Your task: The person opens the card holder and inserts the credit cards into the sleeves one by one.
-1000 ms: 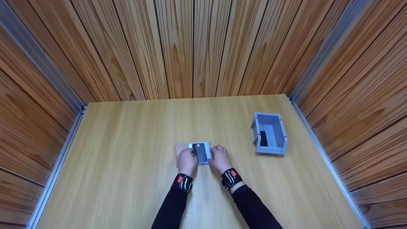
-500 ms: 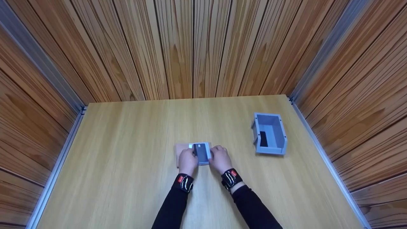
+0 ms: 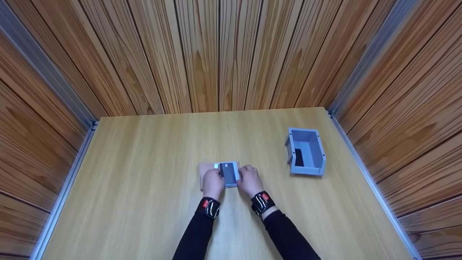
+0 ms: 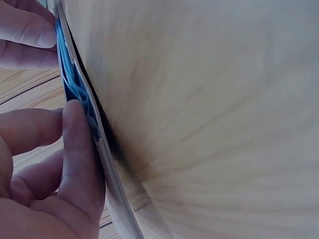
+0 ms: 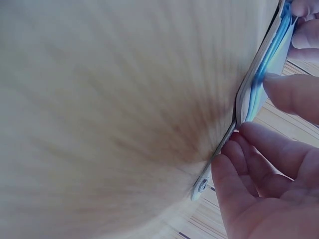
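A pinkish card holder [image 3: 204, 168] lies unfolded on the table in the head view. Light blue sleeves [image 3: 235, 167] fill its right half, and a dark card [image 3: 228, 172] lies on them. My left hand [image 3: 213, 183] pinches the card's left edge. At the right edge, my right hand [image 3: 250, 180] pinches the sleeves and cover. The left wrist view shows the layered blue sleeves [image 4: 75, 82] edge-on beside my fingertips. In the right wrist view my thumb presses the blue sleeves [image 5: 266, 67], with fingers at the cover and a round snap [image 5: 202, 185] below.
A grey-blue open-front bin [image 3: 305, 170] stands on the table to the right, with a black flat piece [image 3: 299, 157] inside at its left. Wooden panel walls [image 3: 231, 57] enclose the table [image 3: 144, 202] at the back and sides.
My left hand has shifted slightly right with the dark card, which now lies a little further over the blue sleeves. The right hand and the bin have stayed in place.
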The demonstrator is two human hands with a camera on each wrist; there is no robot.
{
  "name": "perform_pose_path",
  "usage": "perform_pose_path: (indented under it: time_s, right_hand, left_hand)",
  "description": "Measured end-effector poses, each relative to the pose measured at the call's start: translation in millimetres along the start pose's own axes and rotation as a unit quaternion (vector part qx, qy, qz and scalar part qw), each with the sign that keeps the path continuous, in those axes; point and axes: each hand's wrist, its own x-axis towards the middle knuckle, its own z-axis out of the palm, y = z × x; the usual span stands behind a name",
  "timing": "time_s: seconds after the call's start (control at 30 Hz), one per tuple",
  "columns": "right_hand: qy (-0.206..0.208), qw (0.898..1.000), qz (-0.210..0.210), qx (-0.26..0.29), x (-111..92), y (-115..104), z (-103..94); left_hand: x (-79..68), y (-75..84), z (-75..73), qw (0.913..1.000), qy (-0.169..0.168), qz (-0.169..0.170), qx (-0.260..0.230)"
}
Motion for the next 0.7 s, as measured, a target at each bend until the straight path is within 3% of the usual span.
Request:
perform_pose_path:
  time_s: [0.17, 0.7]
  right_hand:
    - [0.009, 1.000, -0.010, -0.002, 0.5, -0.2, 0.1]
    - [0.003, 1.000, 0.001, 0.005, 0.6, 0.7, 0.3]
  left_hand:
    - [0.3, -0.5, -0.8, 0.9996, 0.017, 0.022, -0.001]
    - [1.7, -1.4, 1.1, 0.9998, 0.016, 0.009, 0.000]
